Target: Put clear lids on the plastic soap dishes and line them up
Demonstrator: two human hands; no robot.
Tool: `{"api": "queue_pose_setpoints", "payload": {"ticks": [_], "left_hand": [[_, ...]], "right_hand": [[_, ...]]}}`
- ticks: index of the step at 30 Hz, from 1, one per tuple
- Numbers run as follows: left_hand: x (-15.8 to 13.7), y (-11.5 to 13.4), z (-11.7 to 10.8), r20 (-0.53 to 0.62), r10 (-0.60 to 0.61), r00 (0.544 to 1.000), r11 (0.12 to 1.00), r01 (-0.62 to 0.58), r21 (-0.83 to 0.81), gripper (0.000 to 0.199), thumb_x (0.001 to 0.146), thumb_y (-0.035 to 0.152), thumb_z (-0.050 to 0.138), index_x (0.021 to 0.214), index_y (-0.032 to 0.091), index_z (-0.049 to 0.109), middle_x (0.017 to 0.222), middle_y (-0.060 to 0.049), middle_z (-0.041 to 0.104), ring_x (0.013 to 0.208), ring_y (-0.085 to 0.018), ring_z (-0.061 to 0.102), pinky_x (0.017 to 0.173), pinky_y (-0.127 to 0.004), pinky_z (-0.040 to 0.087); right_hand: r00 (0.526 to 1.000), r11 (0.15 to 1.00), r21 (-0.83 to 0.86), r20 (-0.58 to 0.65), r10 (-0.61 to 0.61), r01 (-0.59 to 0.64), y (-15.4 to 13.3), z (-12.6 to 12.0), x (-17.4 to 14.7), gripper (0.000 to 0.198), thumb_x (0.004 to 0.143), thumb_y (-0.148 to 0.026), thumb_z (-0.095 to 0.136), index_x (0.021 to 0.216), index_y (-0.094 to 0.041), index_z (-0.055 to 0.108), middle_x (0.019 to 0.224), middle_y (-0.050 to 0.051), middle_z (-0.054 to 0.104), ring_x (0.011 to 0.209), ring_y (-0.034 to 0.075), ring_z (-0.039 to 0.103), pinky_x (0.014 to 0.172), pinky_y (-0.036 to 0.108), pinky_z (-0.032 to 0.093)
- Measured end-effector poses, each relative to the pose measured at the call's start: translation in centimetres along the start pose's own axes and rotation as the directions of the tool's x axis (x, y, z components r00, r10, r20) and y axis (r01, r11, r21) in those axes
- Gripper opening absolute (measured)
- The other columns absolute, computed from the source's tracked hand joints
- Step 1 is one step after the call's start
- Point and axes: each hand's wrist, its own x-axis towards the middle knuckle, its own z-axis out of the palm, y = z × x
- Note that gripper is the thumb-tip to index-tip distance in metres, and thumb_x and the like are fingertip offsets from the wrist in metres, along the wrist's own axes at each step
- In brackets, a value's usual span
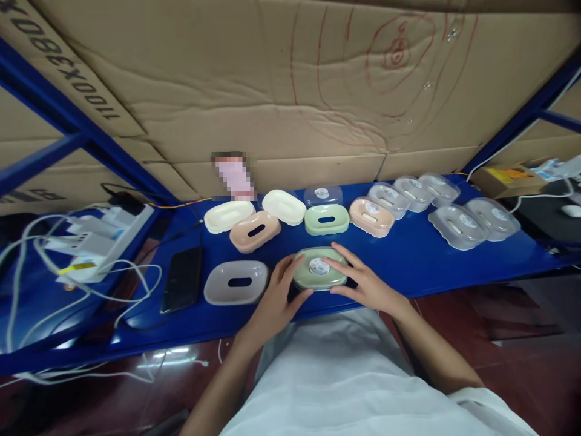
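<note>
A light green soap dish point(327, 281) with a clear cover and a round label sits at the front of the blue table, between my hands. My left hand point(278, 298) grips its left end, thumb at the near edge and fingers over the side. From the right, my right hand point(367, 283) holds the other end, with fingertips on the cover and far rim. Beside my left hand lies a grey soap dish point(216, 289) with a slot in its base. Just behind the held dish stands an uncovered green soap dish point(327, 228).
Cream dishes point(284, 207) and a peach dish point(245, 242) lie back left. A covered peach dish point(374, 225) and several clear covers point(458, 227) spread rightward. A black phone point(182, 278) and a cabled power strip point(91, 245) are left. Cardboard point(254, 79) walls the back.
</note>
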Motion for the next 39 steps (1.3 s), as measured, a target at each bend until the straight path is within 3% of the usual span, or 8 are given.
{"api": "queue_pose_setpoints", "payload": {"ticks": [6,23,29,32,35,37,39], "left_hand": [[-0.2,-0.2,-0.1,-0.009,0.005,1.0,1.0,-0.005,0.011,0.07,0.108,0.043,0.062,0.169,0.039,0.028,0.166,-0.011,0.038,0.156,-0.032,0.043,0.129,-0.051,0.041],[-0.2,-0.2,-0.1,-0.018,0.011,1.0,0.999,-0.01,0.039,0.07,0.107,0.039,0.064,0.169,0.038,0.03,0.167,-0.012,0.041,0.156,-0.031,0.045,0.128,-0.052,0.043],[-0.3,-0.4,0.3,-0.073,-0.023,0.997,1.0,0.022,-0.019,0.083,0.104,0.04,0.068,0.171,0.035,0.019,0.17,-0.015,0.04,0.156,-0.033,0.046,0.128,-0.055,0.043],[-0.3,-0.2,0.2,-0.046,-0.052,0.998,0.998,0.05,-0.034,0.08,0.106,0.04,0.066,0.171,0.035,0.02,0.169,-0.015,0.041,0.151,-0.032,0.053,0.125,-0.054,0.046],[-0.2,0.3,-0.1,0.015,-0.032,0.999,0.999,0.032,-0.005,0.072,0.108,0.038,0.061,0.17,0.036,0.024,0.168,-0.013,0.045,0.154,-0.03,0.05,0.127,-0.052,0.046],[-0.1,0.5,-0.1,0.052,-0.01,0.999,1.0,0.008,0.03,0.068,0.109,0.037,0.059,0.169,0.036,0.028,0.168,-0.011,0.045,0.155,-0.029,0.048,0.128,-0.051,0.045],[-0.1,0.5,-0.1,0.075,0.01,0.997,0.997,-0.016,0.069,0.063,0.109,0.037,0.059,0.167,0.036,0.034,0.167,-0.01,0.046,0.154,-0.028,0.048,0.127,-0.051,0.046]], "right_hand": [[0.997,0.998,-0.037,-0.051,-0.061,0.059,-0.2,0.3,0.0,0.072,0.104,-0.038,0.07,0.169,-0.042,0.038,0.182,0.004,0.019,0.166,0.032,0.028,0.132,0.053,0.036],[0.999,0.997,-0.064,-0.013,-0.04,0.039,-0.2,0.4,0.2,0.075,0.105,-0.039,0.068,0.171,-0.043,0.034,0.183,0.004,0.016,0.167,0.032,0.026,0.131,0.054,0.038],[0.987,0.982,-0.167,-0.116,-0.108,0.088,-0.4,0.2,-0.9,0.076,0.104,-0.038,0.069,0.171,-0.04,0.034,0.181,0.008,0.024,0.164,0.033,0.033,0.13,0.055,0.041],[0.941,0.951,-0.297,-0.29,-0.172,0.082,0.4,-2.5,-1.3,0.08,0.101,-0.04,0.073,0.171,-0.04,0.034,0.179,0.008,0.029,0.16,0.036,0.04,0.129,0.056,0.042],[0.865,0.898,-0.437,-0.469,-0.179,-0.051,2.9,-7.5,0.7,0.079,0.1,-0.051,0.073,0.169,-0.036,0.04,0.177,0.01,0.032,0.159,0.04,0.04,0.131,0.061,0.037],[0.886,0.876,-0.463,-0.451,-0.104,-0.133,5.5,-11.2,3.5,0.074,0.101,-0.058,0.067,0.167,-0.031,0.045,0.178,0.012,0.03,0.161,0.042,0.036,0.131,0.064,0.034],[0.942,0.877,-0.469,-0.33,-0.06,-0.109,8.4,-14.4,6.8,0.073,0.1,-0.061,0.066,0.163,-0.029,0.05,0.177,0.013,0.031,0.162,0.042,0.034,0.13,0.064,0.033]]}}
